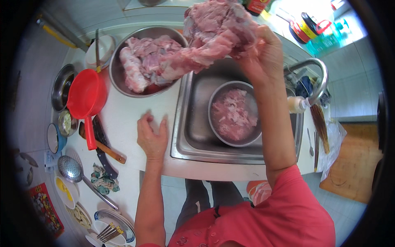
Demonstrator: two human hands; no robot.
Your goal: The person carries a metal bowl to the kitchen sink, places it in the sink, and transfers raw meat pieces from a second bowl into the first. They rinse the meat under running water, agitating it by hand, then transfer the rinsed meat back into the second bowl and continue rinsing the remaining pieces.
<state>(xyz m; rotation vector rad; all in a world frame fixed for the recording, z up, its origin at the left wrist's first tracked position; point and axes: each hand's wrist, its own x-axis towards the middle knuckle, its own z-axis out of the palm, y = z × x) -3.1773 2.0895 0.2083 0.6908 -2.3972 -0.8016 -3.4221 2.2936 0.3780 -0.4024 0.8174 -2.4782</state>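
Observation:
My right hand (262, 55) grips a large piece of raw meat (219, 31), raised above the back edge of the sink. One long end of that piece reaches left over a wide steel basin (114, 74), where more raw, bony meat (135, 71) lies. Below my right forearm, a round steel bowl (213, 129) stands in the sink (197, 123) with raw meat (234, 114) in it. My left hand (151, 136) rests on the white counter left of the sink, fingers apart, holding nothing.
The curved faucet (322, 77) arches in from the right. Left of my left hand lie a red plastic ladle (88, 92), a black-handled knife (106, 163) and a skimmer (72, 169). Stacked plates (131, 228) stand near the front left. Bottles (327, 43) crowd the back right ledge.

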